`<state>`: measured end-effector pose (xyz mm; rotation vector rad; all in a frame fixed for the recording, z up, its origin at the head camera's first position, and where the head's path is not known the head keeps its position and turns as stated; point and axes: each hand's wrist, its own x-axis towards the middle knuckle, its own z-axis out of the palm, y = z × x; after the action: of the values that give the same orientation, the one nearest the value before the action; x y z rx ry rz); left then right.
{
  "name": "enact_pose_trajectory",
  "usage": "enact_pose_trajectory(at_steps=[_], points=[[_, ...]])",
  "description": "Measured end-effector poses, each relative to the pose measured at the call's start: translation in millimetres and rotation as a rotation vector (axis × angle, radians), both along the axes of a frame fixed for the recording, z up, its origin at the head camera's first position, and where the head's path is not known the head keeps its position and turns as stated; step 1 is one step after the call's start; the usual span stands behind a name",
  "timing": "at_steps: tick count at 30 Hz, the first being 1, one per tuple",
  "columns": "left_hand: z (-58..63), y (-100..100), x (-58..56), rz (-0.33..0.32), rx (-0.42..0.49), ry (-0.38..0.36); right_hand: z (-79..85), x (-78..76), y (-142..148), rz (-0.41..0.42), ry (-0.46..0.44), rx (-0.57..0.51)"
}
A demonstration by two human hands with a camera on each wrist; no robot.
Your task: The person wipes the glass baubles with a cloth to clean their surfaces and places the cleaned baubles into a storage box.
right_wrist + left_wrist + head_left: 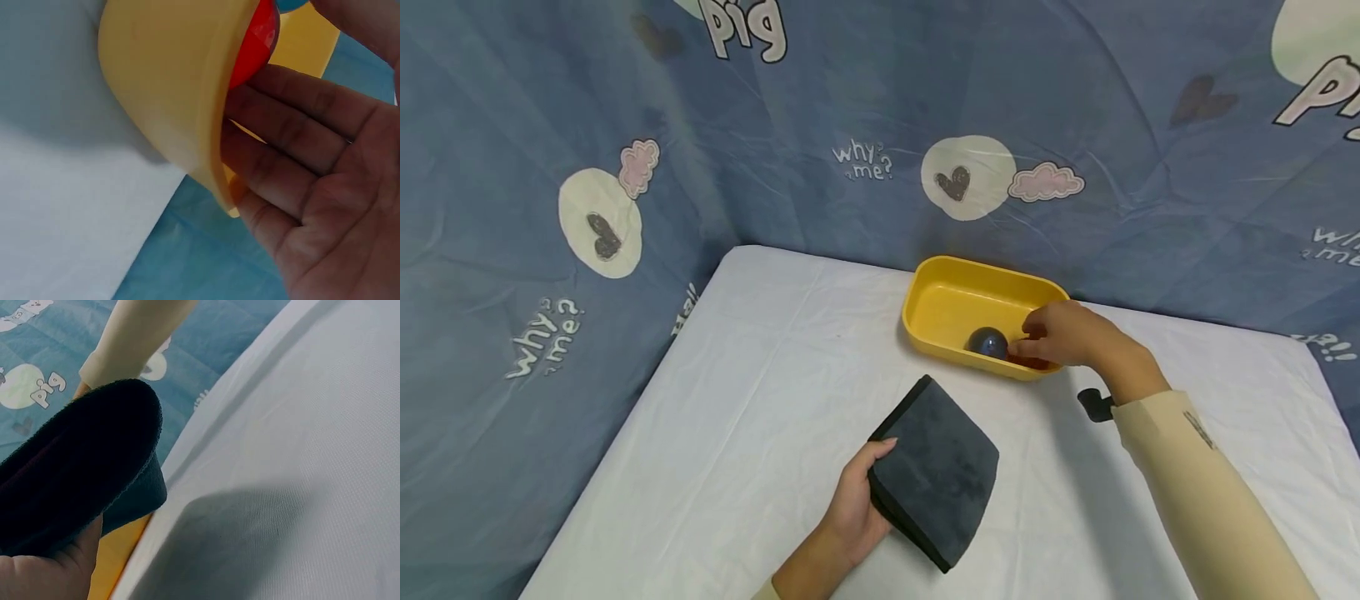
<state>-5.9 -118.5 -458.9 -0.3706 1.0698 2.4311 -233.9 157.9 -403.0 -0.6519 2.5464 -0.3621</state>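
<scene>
My left hand (pixel 856 510) grips a dark grey cloth pouch (pixel 938 471) by its edge, thumb on top, above the white-covered table. In the left wrist view the pouch (pixel 75 469) shows a wide, dark oval mouth. My right hand (pixel 1070 335) reaches over the right end of a yellow plastic tub (pixel 951 302), fingertips inside it. A dark blue, shiny ball (pixel 988 342) lies in the tub beside those fingers. In the right wrist view a red ball (pixel 257 45) sits at the fingertips, the fingers fairly straight and the thumb apart from it.
A white cloth (pixel 760 375) covers the table. Blue printed fabric (pixel 820 100) hangs along the back and left sides, close behind the tub. A black strap-mounted piece (pixel 1095 405) sticks out from the right wrist.
</scene>
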Motion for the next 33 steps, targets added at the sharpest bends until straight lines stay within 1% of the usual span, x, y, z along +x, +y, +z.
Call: enact_pose_trajectory(at_steps=[3, 8, 13, 17, 21, 24, 27, 30, 33], points=[[0.8, -2, 0.4, 0.003, -0.007, 0.006, -2.5, 1.3, 2, -0.032, 0.040, -0.044], [1.0, -4, 1.3, 0.014, -0.011, 0.009, -5.5, 6.7, 9, -0.115, 0.046, -0.155], [0.3, -8, 3.2, 0.046, -0.006, 0.007, -2.9, 16.0, 20, -0.208, 0.066, -0.268], [-0.6, -19, 4.5, 0.077, -0.002, 0.017, 0.6, 26.6, 31, -0.249, 0.129, -0.346], [-2.0, -35, 5.3, 0.137, 0.002, 0.023, 4.6, 36.9, 42, -0.286, 0.196, -0.419], [-3.2, -45, 5.9, 0.182, 0.000, 0.025, 7.7, 44.3, 50, -0.327, 0.206, -0.442], [-4.2, -52, 6.7, 0.209, 0.000, 0.023, 9.7, 52.3, 55, -0.364, 0.199, -0.439], [-4.9, -57, 7.1, 0.222, 0.004, 0.031, 10.7, 60.9, 61, -0.388, 0.196, -0.440], [-4.9, -61, 7.2, 0.233, 0.001, 0.040, 11.0, 70.5, 69, -0.394, 0.204, -0.458]])
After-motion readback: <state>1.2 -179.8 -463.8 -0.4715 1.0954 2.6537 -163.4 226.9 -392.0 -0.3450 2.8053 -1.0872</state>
